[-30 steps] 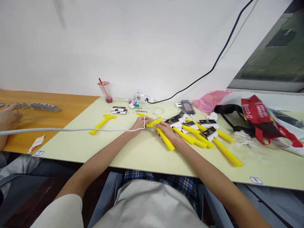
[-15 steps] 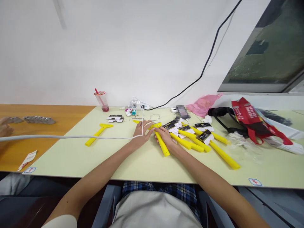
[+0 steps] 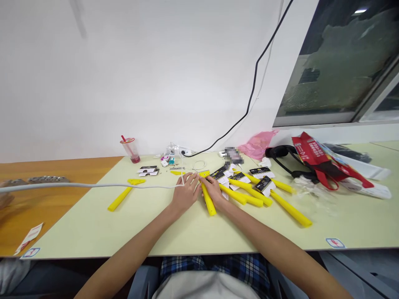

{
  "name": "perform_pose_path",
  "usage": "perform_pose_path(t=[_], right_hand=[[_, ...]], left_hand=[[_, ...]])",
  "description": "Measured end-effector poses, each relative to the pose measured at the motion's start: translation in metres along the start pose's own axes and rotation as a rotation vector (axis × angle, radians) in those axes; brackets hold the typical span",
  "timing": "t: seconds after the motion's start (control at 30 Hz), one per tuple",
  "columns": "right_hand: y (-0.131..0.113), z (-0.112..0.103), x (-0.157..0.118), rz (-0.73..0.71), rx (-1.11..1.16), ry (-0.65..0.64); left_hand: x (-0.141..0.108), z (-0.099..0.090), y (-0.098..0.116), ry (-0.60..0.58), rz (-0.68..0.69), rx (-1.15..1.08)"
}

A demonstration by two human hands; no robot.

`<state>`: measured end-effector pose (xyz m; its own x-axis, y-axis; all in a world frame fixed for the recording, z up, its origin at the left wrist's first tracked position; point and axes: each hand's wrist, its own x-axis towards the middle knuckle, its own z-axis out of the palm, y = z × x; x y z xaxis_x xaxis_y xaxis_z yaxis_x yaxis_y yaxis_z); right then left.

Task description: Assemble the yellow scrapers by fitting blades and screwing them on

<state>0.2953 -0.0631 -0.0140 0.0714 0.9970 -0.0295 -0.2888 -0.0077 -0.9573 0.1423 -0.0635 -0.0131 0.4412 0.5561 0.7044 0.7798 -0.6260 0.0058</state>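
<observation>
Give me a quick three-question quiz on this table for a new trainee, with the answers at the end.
1. True or false: the right hand touches the yellow plastic T-shaped tool.
2. What colour is the straw in the clear plastic cup? A red, B blue, C green.
3. Fill in the blank: the grey metal parts lie on the ____ tabletop.

Key: 1 true; 2 A; 3 orange-brown.
</observation>
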Motion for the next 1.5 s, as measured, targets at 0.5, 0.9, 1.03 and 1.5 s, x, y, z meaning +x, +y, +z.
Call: perform_pose_path(t=[0.5,0.9,1.03,1.5], right_hand=[[0.002,0.000,0.002,-0.181,-0.111,0.039],[-0.007,-0.016,0.014,-0.365,-0.188,0.171],[-0.012,-0.017,0.010,-0.387,-0.171,0.168],[-0.016,-0.011,0.013,-0.337,-0.145,0.084]], left_hand=[[-0.001,0.002,0.020,-0.098,-0.236,-0.113],[0.024,0.017,0.033,-0.238,-0.300,-0.348],[0.032,0.012,0.033,-0.269,-0.318,-0.493],[0.030,0.006,0.030,-0.133,-0.392,-0.917]])
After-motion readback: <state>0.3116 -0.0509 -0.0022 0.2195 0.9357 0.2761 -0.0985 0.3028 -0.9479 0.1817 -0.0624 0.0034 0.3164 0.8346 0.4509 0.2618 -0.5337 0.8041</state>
